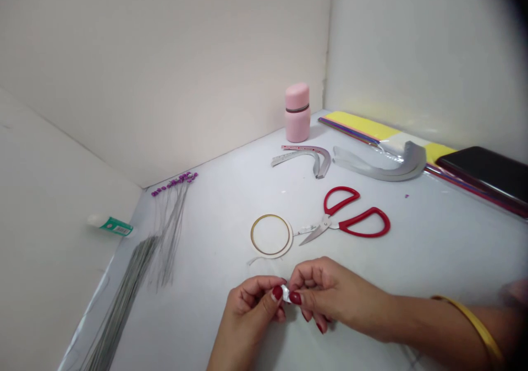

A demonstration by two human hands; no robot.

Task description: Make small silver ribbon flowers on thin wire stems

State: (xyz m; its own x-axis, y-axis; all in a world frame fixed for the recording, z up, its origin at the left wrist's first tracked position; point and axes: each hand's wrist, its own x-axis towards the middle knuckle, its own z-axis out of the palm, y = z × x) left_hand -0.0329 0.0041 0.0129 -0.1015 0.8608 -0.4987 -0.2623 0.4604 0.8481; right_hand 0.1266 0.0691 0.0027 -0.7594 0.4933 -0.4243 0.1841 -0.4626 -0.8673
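Note:
Near the front of the white table, my left hand (256, 305) and my right hand (324, 291) meet fingertip to fingertip. Both pinch a small, shiny, whitish-silver piece (286, 293) between thumb and fingers. Most of that piece is covered by my fingertips, so its exact kind is unclear. Just beyond my hands lies a roll of narrow tape (290, 244), its loose end trailing toward me. Right of the roll, red-handled scissors (325, 223) rest on the table with their blades partly apart, pointing toward the roll.
Grey wires (124, 299) lie at left, with purple-tipped stems (175, 206) behind and a green-labelled glue tube (117, 227) beside them. A pink bottle (297, 112) stands at the back, near curled paper strips (324, 162). A silvery strip bundle (383, 170), coloured sheets (363, 126) and dark phone (487, 170) are right.

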